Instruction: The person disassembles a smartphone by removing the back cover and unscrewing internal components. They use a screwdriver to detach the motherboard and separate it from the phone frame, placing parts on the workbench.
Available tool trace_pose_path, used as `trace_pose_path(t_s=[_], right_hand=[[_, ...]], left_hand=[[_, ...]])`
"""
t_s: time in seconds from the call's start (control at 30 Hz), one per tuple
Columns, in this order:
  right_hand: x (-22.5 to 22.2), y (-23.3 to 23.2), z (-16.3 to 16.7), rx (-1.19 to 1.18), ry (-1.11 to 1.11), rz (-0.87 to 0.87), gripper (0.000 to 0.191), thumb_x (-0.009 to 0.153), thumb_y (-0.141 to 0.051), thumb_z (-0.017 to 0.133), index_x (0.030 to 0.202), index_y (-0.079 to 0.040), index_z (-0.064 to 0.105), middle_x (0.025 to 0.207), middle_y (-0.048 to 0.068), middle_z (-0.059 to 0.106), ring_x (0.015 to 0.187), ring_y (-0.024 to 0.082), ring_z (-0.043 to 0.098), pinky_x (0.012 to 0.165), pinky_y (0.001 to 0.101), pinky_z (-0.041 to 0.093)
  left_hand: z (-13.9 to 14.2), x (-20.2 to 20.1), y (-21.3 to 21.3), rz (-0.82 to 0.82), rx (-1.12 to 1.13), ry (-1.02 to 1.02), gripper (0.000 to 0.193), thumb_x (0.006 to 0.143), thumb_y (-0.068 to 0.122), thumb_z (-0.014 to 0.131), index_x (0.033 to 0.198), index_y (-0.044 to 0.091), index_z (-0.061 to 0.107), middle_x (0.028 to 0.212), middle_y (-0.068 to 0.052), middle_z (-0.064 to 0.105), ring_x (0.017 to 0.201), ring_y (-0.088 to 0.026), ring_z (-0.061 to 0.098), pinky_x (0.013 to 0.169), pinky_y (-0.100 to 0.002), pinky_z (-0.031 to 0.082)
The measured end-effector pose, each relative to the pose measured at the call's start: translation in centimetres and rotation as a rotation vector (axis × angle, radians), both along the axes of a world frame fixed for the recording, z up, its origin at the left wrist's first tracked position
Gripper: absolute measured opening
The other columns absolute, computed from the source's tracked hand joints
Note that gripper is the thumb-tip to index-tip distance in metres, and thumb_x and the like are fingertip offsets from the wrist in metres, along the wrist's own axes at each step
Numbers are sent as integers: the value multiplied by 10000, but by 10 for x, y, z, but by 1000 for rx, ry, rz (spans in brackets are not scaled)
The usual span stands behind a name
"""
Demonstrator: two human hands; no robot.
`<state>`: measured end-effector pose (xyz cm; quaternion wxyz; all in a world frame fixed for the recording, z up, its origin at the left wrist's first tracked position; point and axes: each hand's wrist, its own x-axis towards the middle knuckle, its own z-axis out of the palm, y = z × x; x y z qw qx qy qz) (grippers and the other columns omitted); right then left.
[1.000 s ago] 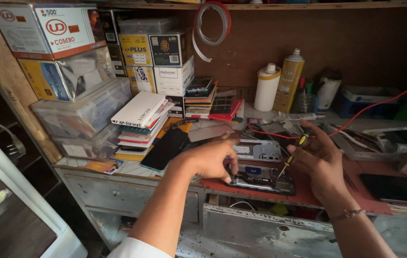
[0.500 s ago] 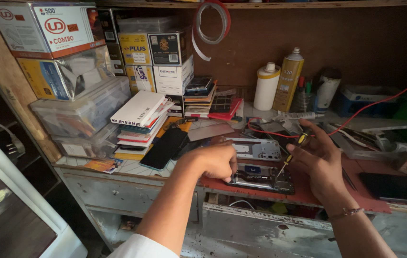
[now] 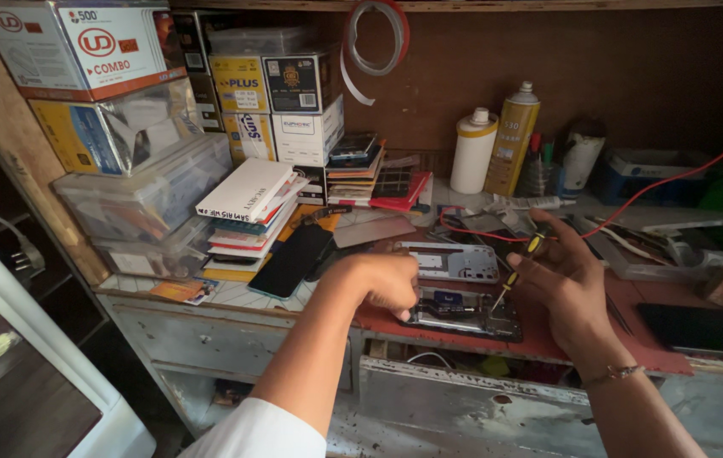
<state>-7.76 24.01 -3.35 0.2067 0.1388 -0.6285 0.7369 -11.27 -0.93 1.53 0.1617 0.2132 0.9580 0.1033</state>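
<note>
An opened phone point(image 3: 466, 312) with its insides showing lies on a red mat point(image 3: 633, 326) at the bench's front edge. My left hand point(image 3: 382, 282) is curled, fingers pressed on the phone's left end. In my right hand point(image 3: 566, 284) is a small yellow-and-black screwdriver point(image 3: 517, 270), tip down on the phone's upper right part. Just behind the phone lies a grey phone back frame point(image 3: 453, 261).
A black phone point(image 3: 292, 260) lies screen-up to the left, beside stacked boxes point(image 3: 247, 208) and clear plastic bins point(image 3: 141, 199). A white bottle point(image 3: 472, 152), a yellow spray can point(image 3: 511, 138) and a red wire point(image 3: 675, 182) sit at the back. A half-open metal drawer point(image 3: 471, 386) is below the bench.
My left hand has slid slightly right and closed tighter onto the phone's left end. My right hand and the screwdriver have stayed in place.
</note>
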Motion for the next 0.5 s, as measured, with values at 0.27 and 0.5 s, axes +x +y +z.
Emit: trace_pose_path(t_s=[0.27, 0.5], right_hand=[[1, -1, 0, 21, 21, -1, 684, 841, 30, 705, 1496, -52, 522, 1002, 56, 661, 928, 136, 652, 775, 276, 548], [4, -1, 2, 32, -5, -9, 682, 839, 12, 708, 1492, -67, 528, 982, 62, 654, 902, 134, 654, 748, 279, 553]], left_hand=[[4, 1, -2, -36, -13, -2, 395, 733, 162, 809, 1102, 31, 761, 1106, -179, 774, 1052, -316, 736, 883, -438, 555], [15, 10, 3, 25, -66, -35, 407, 770, 174, 791, 1128, -13, 742, 1169, -216, 744, 1079, -344, 719, 885, -463, 551]])
